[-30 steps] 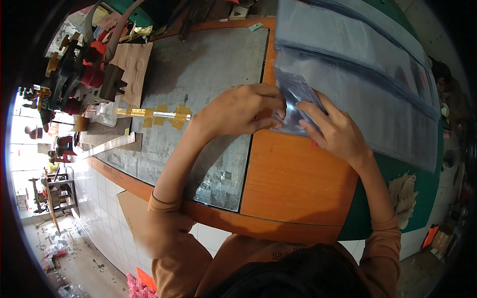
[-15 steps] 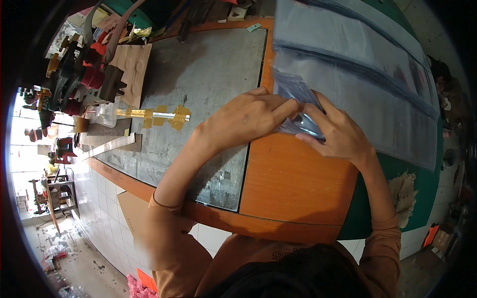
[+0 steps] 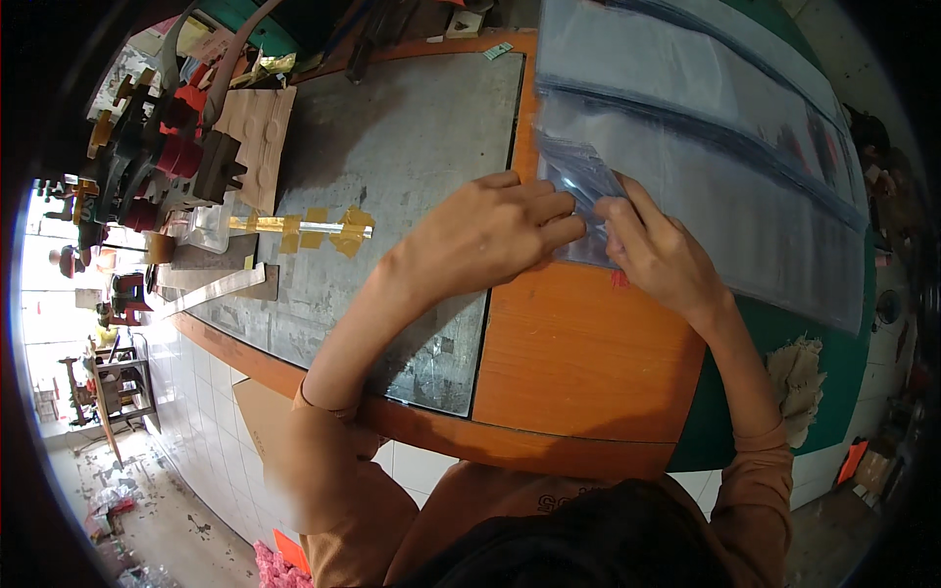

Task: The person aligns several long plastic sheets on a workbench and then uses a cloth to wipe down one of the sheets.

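Clear plastic sheets (image 3: pixel 686 186) lie in overlapping stacks at the right, their edges looking bluish. My right hand (image 3: pixel 667 255) is closed on the lifted, bent left end of the nearest stack (image 3: pixel 586 169), thumb and fingers pinching it. At the left edge of that end is my left hand (image 3: pixel 500 230), its fingers curled and closed on the plastic; the fingertips are partly hidden. A small red mark (image 3: pixel 619 279) shows just below my right fingers, and I cannot make out what it is.
A grey metal plate (image 3: pixel 412 157) is set into the orange wooden table (image 3: pixel 588 363), with a taped silvery strip (image 3: pixel 328 225) on it. Black machine parts with red knobs (image 3: pixel 181 157) stand at the left. A ragged cloth (image 3: pixel 796 382) rests on the green surface (image 3: pixel 725 412) at the right.
My left fingers have drawn slightly left, away from my right hand. My right thumb and fingers have closed in on the plastic end, and the red mark has come into sight.
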Motion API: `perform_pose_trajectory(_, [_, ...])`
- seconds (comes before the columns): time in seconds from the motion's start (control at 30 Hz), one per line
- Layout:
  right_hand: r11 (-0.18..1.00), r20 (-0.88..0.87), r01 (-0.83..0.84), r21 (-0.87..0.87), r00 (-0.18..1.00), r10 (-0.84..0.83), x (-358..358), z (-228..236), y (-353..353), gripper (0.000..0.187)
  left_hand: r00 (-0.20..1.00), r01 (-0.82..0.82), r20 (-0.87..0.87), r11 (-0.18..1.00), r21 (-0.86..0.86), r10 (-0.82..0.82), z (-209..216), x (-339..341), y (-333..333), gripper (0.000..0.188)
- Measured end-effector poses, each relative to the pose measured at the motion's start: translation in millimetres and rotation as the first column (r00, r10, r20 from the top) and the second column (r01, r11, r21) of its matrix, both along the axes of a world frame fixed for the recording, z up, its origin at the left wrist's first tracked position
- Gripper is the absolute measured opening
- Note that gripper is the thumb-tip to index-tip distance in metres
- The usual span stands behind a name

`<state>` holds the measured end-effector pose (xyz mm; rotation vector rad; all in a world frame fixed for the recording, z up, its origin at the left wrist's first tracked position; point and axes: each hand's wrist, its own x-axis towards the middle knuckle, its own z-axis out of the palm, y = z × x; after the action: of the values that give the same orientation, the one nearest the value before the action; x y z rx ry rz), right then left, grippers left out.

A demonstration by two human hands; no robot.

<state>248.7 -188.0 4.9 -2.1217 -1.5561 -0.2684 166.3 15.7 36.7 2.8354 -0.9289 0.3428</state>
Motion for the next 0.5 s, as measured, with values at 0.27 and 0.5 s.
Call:
perform_pose_trajectory(0.27, [0.991, -0.167, -0.045, 0.123, 0.984, 0.065, 5.3, -1.0, 1.1, 0.035, 0.998, -0.046, 0.055, 0.997, 0.056, 0.043, -5.6, -4.9, -10.4, 0.019])
perform_pose_trajectory(0.5, [0.99, -0.166, -0.042, 0.136, 0.984, 0.064, 7.3, 1.9, 0.1, 0.036, 0.999, -0.011, 0.03, 0.994, -0.106, 0.014, -7.2, -0.1, -3.5, 0.017])
